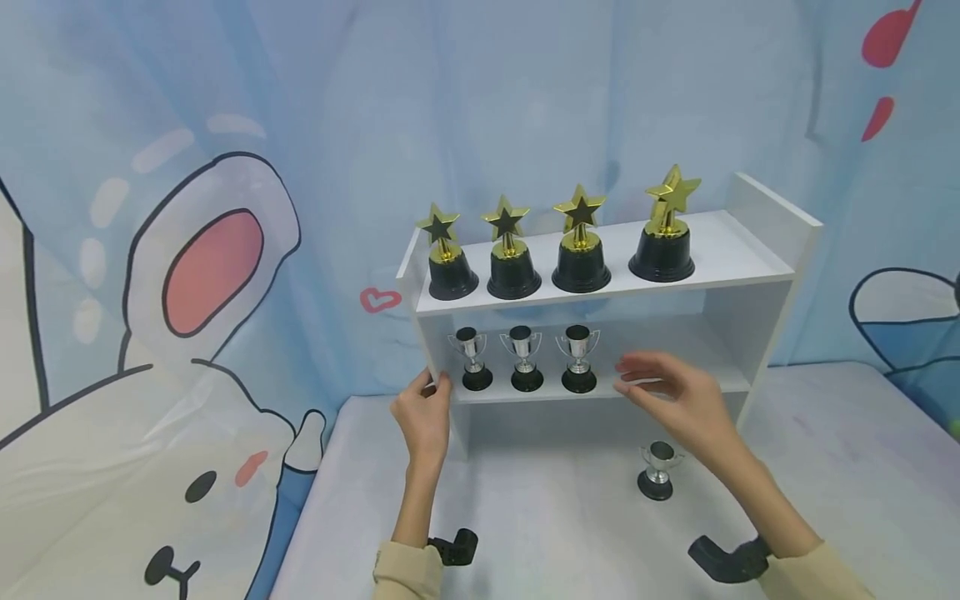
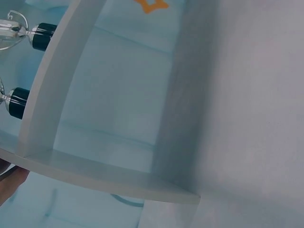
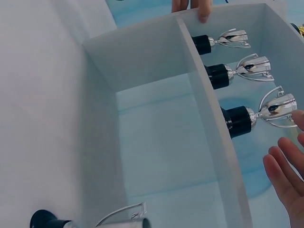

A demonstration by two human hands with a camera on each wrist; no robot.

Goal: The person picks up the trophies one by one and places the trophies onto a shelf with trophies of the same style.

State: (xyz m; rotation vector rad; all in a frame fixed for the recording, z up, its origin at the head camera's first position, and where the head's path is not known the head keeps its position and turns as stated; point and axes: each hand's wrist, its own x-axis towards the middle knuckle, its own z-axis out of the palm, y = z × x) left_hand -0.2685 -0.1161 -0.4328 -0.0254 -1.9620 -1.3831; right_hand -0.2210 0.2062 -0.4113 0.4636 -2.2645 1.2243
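Three silver trophy cups with black bases stand in a row on the middle board of a white shelf (image 1: 720,367); the rightmost is the third cup (image 1: 578,358). My left hand (image 1: 424,417) grips the shelf's left side panel, with the thumb on its inner face. To the right of the third cup hovers my right hand (image 1: 678,400), its fingers loosely extended and nothing between them. In the right wrist view the right hand's fingers (image 3: 285,175) are close to that cup (image 3: 278,107); whether they touch it I cannot tell. Another silver trophy cup (image 1: 657,471) stands on the table below the right hand.
Several gold star trophies (image 1: 581,242) with black bases line the shelf's top board. The shelf stands on a white-covered table (image 1: 547,517), against a blue cartoon-printed curtain (image 1: 525,100). A black wrist mount (image 1: 727,560) is on each forearm.
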